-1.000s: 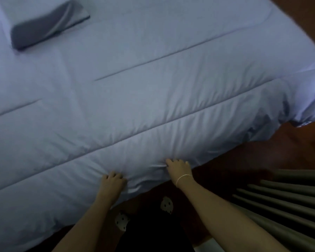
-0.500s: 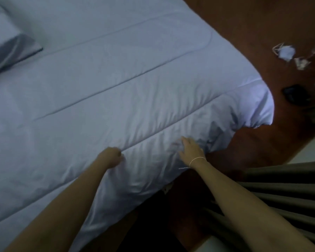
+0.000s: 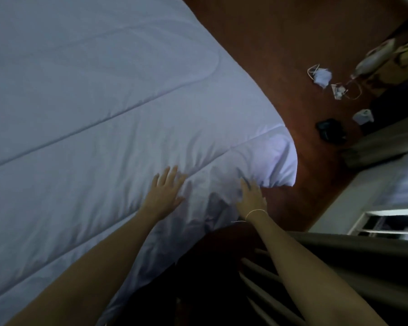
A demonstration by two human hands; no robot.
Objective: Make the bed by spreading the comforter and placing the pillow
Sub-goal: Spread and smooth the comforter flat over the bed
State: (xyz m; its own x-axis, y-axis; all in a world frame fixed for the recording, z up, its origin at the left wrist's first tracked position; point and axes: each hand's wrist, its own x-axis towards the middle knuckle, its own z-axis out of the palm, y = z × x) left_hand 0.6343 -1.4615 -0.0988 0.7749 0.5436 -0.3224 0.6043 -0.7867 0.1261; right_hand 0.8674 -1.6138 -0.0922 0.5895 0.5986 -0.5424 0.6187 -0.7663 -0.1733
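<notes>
A pale blue quilted comforter (image 3: 99, 118) covers the bed and fills the left and middle of the view. Its near corner (image 3: 278, 161) hangs rumpled over the bed's edge. My left hand (image 3: 165, 191) lies flat on the comforter near that edge, fingers spread, holding nothing. My right hand (image 3: 251, 196), with a thin bracelet on the wrist, rests flat on the wrinkled side fold just left of the corner. No pillow is in view.
Red-brown floor (image 3: 280, 43) runs beyond the bed. Small items lie scattered there: a crumpled white mask (image 3: 322, 75), a dark object (image 3: 330, 130), a small pale box (image 3: 363, 116). Grey curtain folds (image 3: 339, 267) hang at lower right beside a window frame (image 3: 386, 222).
Both hands let go of the comforter's edge and slid right toward the corner, opening flat. The view swung right; the pillow left the frame.
</notes>
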